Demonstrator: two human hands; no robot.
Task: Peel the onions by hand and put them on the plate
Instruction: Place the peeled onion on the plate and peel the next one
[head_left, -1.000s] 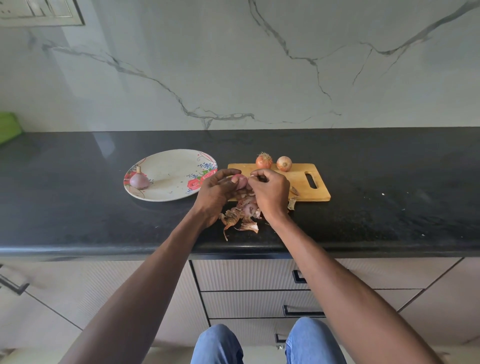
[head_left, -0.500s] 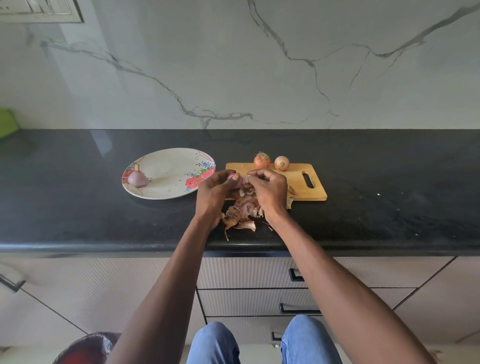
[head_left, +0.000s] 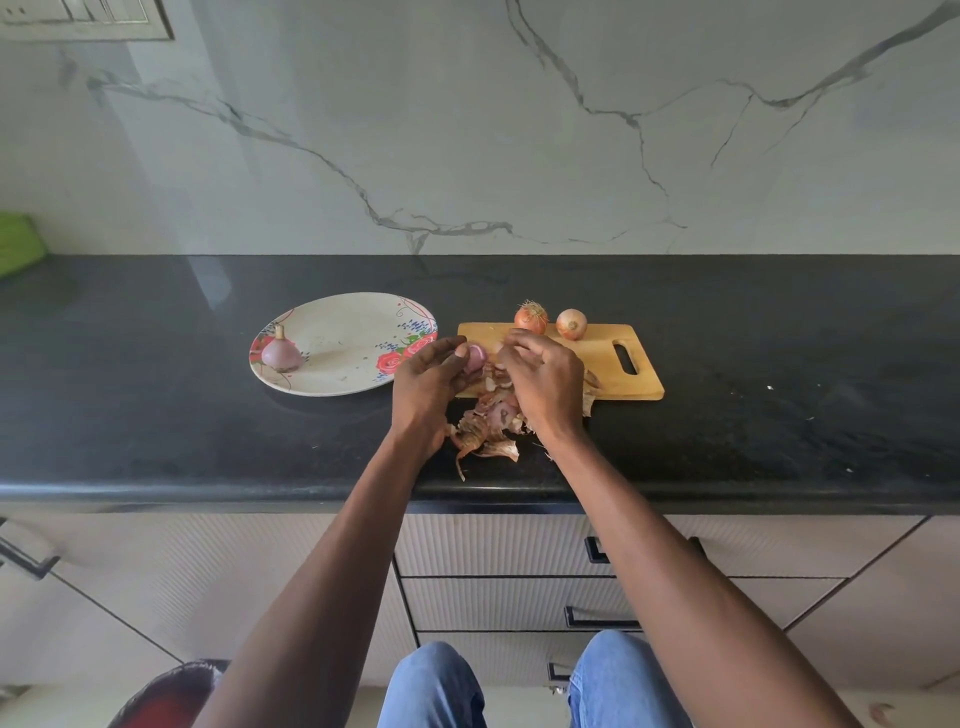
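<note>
two hands are working over the cutting board (head_left: 608, 374) near the bench's front edge: left hand (head_left: 428, 387) is gripping a partly peeled onion (head_left: 474, 357); right hand (head_left: 545, 382), fingers curled, grip contents unclear. one peeled onion (head_left: 280, 353) is resting at the plate (head_left: 343, 312) left rim; two unpeeled onions (head_left: 531, 317) are sitting at the board's far edge.

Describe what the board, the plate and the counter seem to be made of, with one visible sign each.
Board: probably wood or bamboo, matt; even honey-yellow face with a cut-out handle slot.
Plate: cream with printed red roses and blue sprigs, slight sheen; could be melamine or glazed ceramic, the look leaves it open.
Counter: likely polished dark stone such as granite; black, finely speckled, reflecting the pale wall.
</note>
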